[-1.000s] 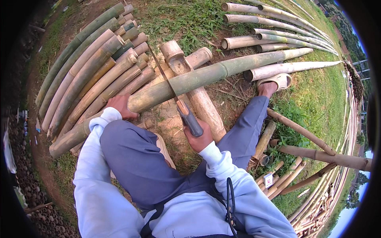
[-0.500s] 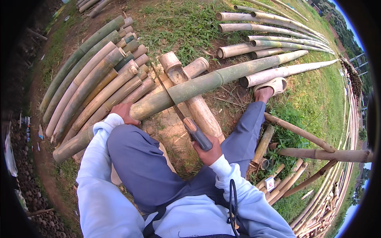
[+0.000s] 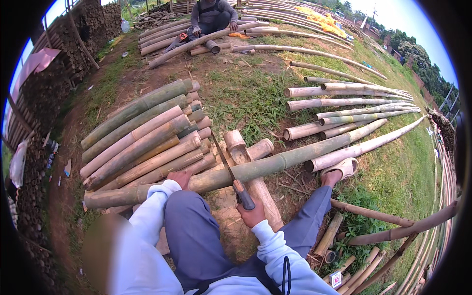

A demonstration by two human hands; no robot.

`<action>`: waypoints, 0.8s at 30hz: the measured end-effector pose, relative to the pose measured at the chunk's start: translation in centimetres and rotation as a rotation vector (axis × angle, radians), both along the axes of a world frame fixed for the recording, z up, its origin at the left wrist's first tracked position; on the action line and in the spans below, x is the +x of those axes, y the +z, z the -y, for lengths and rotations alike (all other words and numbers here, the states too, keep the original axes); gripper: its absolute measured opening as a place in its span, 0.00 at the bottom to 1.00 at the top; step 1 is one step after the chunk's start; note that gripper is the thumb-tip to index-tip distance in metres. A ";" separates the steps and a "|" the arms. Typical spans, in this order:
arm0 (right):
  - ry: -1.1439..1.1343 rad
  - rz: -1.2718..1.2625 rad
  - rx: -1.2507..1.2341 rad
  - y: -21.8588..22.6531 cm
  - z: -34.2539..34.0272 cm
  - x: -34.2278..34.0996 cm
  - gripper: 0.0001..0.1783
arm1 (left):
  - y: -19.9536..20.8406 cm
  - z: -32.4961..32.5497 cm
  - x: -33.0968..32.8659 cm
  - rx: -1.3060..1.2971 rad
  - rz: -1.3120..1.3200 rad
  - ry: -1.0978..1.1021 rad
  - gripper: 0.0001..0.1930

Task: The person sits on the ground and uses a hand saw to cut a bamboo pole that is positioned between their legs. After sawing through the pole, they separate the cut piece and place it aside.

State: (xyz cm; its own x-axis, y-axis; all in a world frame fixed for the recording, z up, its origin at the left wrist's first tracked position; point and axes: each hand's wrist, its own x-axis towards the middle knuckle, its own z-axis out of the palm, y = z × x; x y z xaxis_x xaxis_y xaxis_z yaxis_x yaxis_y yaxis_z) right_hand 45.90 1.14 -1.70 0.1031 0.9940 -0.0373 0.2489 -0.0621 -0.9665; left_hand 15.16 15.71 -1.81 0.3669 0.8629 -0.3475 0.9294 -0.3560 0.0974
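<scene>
Right hand (image 3: 251,212) grips a saw (image 3: 230,169), now pushed farther across the green bamboo pole (image 3: 305,153) by the left edge of its support (image 3: 266,195), suggesting a cutting stroke, while left hand (image 3: 180,179) touches the pole, grip unclear

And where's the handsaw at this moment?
Near the middle of the head view, the handsaw is in the person's right hand, its blade crossing the long green bamboo pole, just right of the bamboo stack.
</scene>
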 end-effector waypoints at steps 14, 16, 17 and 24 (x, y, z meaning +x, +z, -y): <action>-0.026 0.026 0.066 -0.8 0.5 -0.5 0.14 | -2.0 2.8 0.1 0.260 0.089 0.068 0.20; -0.035 0.020 0.077 -0.9 0.6 -0.5 0.14 | -2.2 2.8 -0.1 0.262 0.081 0.068 0.19; -0.032 0.017 0.066 -0.8 0.6 -0.5 0.14 | -2.8 2.4 -0.5 0.241 0.061 0.068 0.19; -0.052 0.056 0.116 -3.6 1.5 0.0 0.16 | -3.3 2.1 -0.4 0.274 0.061 0.043 0.18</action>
State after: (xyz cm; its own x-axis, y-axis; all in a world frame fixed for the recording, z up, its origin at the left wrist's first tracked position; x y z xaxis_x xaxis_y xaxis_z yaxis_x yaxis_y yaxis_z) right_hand 45.93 -0.33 -5.34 0.1530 0.9846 0.0847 0.3023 0.0350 -0.9526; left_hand 14.80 13.66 -5.15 0.3409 0.9369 -0.0778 0.9397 -0.3369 0.0595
